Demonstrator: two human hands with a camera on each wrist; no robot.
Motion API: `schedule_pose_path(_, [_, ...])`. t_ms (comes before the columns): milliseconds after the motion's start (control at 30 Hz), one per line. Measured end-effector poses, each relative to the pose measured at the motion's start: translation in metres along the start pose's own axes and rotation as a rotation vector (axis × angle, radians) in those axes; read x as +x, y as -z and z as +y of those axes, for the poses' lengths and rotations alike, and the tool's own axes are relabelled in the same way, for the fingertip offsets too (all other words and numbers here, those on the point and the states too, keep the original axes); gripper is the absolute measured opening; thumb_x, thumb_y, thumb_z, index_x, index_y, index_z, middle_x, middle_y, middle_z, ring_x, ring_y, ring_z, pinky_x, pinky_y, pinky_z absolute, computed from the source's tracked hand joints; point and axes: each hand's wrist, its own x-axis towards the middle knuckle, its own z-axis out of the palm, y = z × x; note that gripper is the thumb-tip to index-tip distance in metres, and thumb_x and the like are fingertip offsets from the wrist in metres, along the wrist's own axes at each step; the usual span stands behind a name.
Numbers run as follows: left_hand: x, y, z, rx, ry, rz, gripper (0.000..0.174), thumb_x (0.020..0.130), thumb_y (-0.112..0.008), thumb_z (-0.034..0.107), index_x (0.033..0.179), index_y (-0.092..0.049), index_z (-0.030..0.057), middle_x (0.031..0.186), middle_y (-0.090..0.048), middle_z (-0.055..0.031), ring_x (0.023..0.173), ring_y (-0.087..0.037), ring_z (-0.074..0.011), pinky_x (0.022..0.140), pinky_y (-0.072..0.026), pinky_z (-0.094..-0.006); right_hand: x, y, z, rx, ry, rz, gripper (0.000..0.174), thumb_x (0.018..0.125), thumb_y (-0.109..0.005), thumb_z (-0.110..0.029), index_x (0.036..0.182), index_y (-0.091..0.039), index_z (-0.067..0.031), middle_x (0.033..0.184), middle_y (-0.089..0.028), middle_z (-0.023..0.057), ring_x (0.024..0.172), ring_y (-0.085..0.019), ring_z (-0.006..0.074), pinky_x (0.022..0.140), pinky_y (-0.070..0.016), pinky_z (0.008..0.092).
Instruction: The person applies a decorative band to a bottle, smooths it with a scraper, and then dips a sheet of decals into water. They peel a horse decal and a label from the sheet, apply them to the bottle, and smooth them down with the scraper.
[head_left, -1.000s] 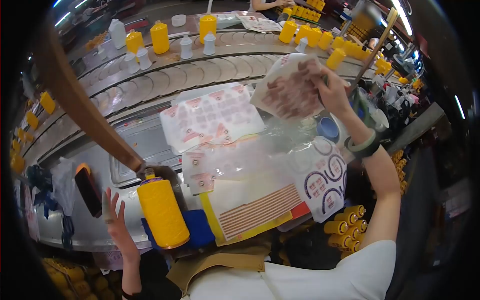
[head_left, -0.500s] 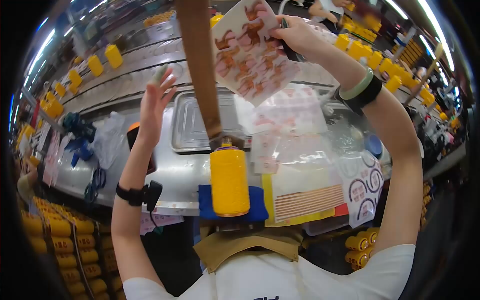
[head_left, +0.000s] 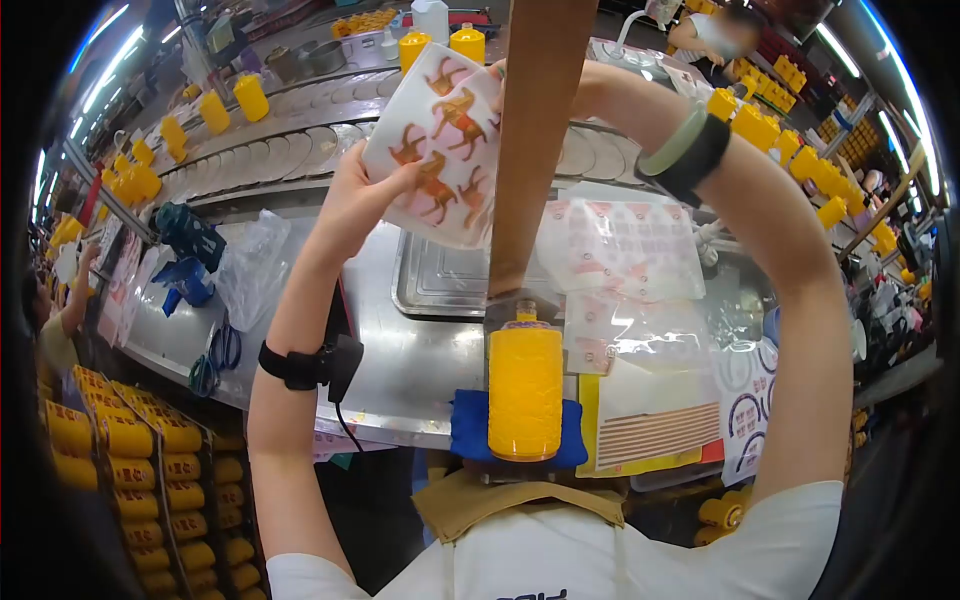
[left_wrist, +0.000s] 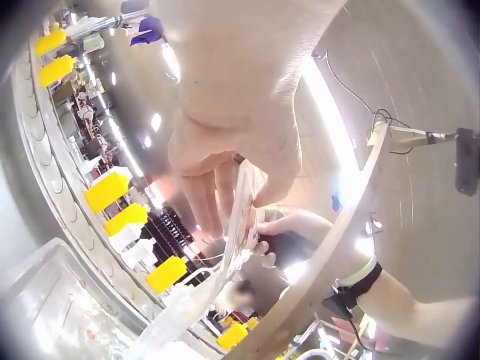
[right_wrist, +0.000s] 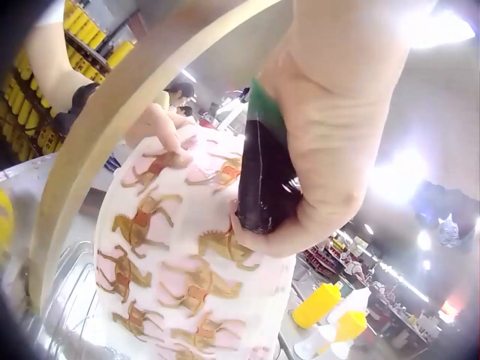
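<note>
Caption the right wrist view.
Left hand and right hand hold a horse-print sheet, the right also gripping a dark object.

The white sheet (head_left: 450, 165), printed with brown horses (head_left: 459, 122), was tilted in mid-air toward the counter's (head_left: 400, 350) far edge.

Horse-printed sheet (right_wrist: 191, 266) and dark, green-ended object (right_wrist: 264, 176) in the right hand (right_wrist: 330, 142), left hand (right_wrist: 159, 129) at the sheet's far edge.
</note>
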Motion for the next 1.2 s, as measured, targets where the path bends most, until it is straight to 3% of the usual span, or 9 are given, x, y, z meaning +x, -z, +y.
schedule_pose_path(67, [0.007,-0.009,-0.005,-0.032,-0.018,-0.036,0.032,0.095,-0.072,0.010,0.123,-0.062,-0.0025,0.112,-0.073,-0.0092,0.100,-0.071,-0.0143,0.087,-0.0586,-0.0323,-0.020,0.006,-0.034,0.016,-0.175,-0.112,0.025,0.086,-0.077,-0.025,0.105,-0.074,-0.0088,0.071,-0.063,0.0004,0.050,-0.052,0.0062,0.039,-0.0355,0.0231])
schedule_pose_path(200, [0.012,-0.034,-0.018,-0.223,0.036,-0.048,0.034,0.095,-0.070,0.007,0.126,-0.060,-0.0025,0.115,-0.072,-0.0106,0.099,-0.072,-0.0167,0.085,-0.0596,-0.0340,-0.015,0.022,-0.019,-0.036,-0.284,-0.024,0.018,0.085,-0.076,-0.019,0.099,-0.073,-0.0084,0.070,-0.061,0.0005,0.050,-0.053,0.0066,0.041,-0.0372,0.0230])
schedule_pose_path(267, [0.008,-0.043,-0.021,-0.437,0.145,0.021,0.035,0.093,-0.070,0.005,0.126,-0.060,-0.0028,0.115,-0.071,-0.0113,0.098,-0.072,-0.0187,0.086,-0.0603,-0.0356,0.002,0.022,-0.012,-0.108,-0.527,0.039,0.016,0.084,-0.075,-0.016,0.097,-0.071,-0.0073,0.069,-0.061,0.0009,0.052,-0.055,0.0079,0.042,-0.0398,0.0244])
schedule_pose_path(300, [0.005,-0.040,-0.028,-0.471,0.204,0.044,0.036,0.092,-0.069,0.003,0.126,-0.060,-0.0039,0.116,-0.070,-0.0129,0.100,-0.072,-0.0213,0.086,-0.0611,-0.0374,0.005,0.031,-0.006,-0.026,-0.481,-0.185,0.017,0.084,-0.074,-0.014,0.099,-0.071,-0.0060,0.067,-0.060,0.0012,0.054,-0.057,0.0096,0.042,-0.0421,0.0269])
schedule_pose_path(533, [-0.018,0.003,-0.122,-0.248,0.443,0.278,0.030,0.088,-0.066,-0.003,0.118,-0.061,-0.0054,0.108,-0.069,-0.0156,0.090,-0.073,-0.0254,0.076,-0.0632,-0.0402,0.041,-0.008,0.102,-0.163,-0.043,-0.005,0.017,0.084,-0.072,-0.017,0.094,-0.073,-0.0027,0.067,-0.063,0.0055,0.056,-0.062,0.0145,0.047,-0.0475,0.0317])
schedule_pose_path(633, [-0.026,0.012,-0.139,-0.155,0.521,0.363,0.030,0.086,-0.063,-0.005,0.116,-0.060,-0.0067,0.104,-0.069,-0.0164,0.086,-0.073,-0.0266,0.072,-0.0637,-0.0405,0.102,0.004,0.270,-0.191,-0.233,0.229,0.025,0.086,-0.069,-0.023,0.091,-0.075,0.0006,0.074,-0.071,0.0125,0.062,-0.068,0.0238,0.056,-0.0540,0.0393])
schedule_pose_path(800, [-0.037,0.023,-0.142,-0.083,0.554,0.373,0.033,0.086,-0.063,-0.004,0.119,-0.062,-0.0074,0.108,-0.070,-0.0170,0.089,-0.074,-0.0257,0.075,-0.0629,-0.0397,0.026,-0.022,0.292,-0.683,-0.223,0.091,0.028,0.085,-0.064,-0.020,0.095,-0.077,0.0021,0.090,-0.075,0.0244,0.080,-0.073,0.0397,0.074,-0.0575,0.0501])
schedule_pose_path(900, [-0.048,0.023,-0.155,0.035,0.561,0.443,0.036,0.086,-0.064,-0.002,0.121,-0.064,-0.0086,0.110,-0.071,-0.0141,0.098,-0.071,-0.0225,0.084,-0.0577,-0.0378,0.020,-0.041,0.309,-0.695,-0.311,0.171,0.033,0.086,-0.076,-0.030,0.113,-0.074,-0.0111,0.097,-0.075,0.0168,0.086,-0.071,0.0356,0.077,-0.0565,0.0442])
schedule_pose_path(1200, [-0.060,0.027,-0.162,0.289,0.545,0.422,0.040,0.084,-0.070,0.005,0.120,-0.061,-0.0089,0.113,-0.070,-0.0188,0.100,-0.069,-0.0234,0.089,-0.0540,-0.0362,0.015,-0.072,0.287,-0.613,-0.384,0.402,0.021,0.086,-0.073,-0.022,0.104,-0.077,-0.0110,0.092,-0.075,0.0189,0.086,-0.072,0.0366,0.079,-0.0566,0.0462])
